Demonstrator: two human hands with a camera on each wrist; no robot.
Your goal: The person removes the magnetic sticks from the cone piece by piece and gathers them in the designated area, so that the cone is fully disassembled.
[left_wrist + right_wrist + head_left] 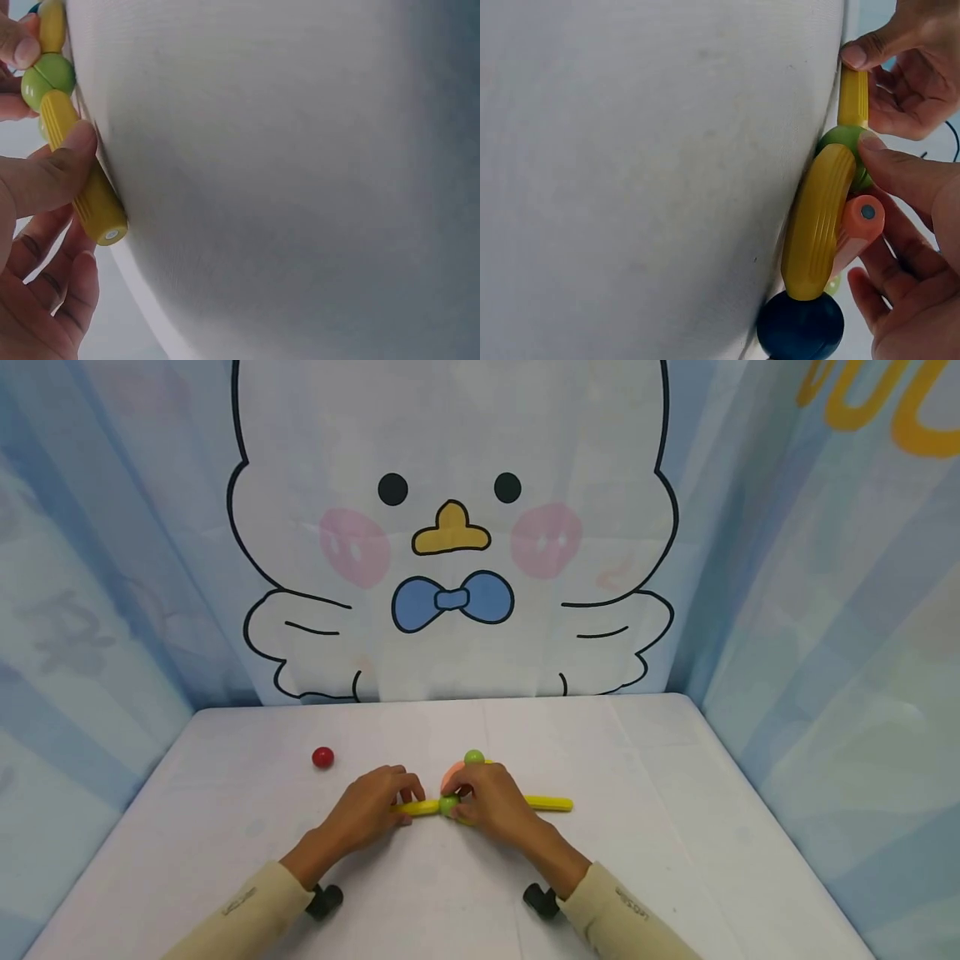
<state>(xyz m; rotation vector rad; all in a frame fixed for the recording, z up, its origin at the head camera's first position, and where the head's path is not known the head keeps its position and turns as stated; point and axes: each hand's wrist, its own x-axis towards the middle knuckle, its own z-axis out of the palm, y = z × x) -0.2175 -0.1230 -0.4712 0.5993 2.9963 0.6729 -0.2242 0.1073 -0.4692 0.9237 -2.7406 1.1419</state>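
Note:
My left hand [367, 810] pinches a straight yellow rod [101, 210] between thumb and fingers. One end of that rod meets a green ball [448, 806], and its other end is bare. The thumb and fingers of my right hand [495, 806] grip the green ball. From this ball a curved yellow rod [817, 225] runs to a dark blue ball [801, 328]; the head view hides the blue one behind my right hand. An orange rod [859, 229] lies beside the curved piece. Beyond my right fingers sits another green ball [474, 757].
A loose red ball [323, 757] lies at the back left of the white table [637, 877]. Another yellow rod [550, 803] sticks out to the right past my right hand. A printed cloth curtain [450, 652] stands behind the table and along both sides.

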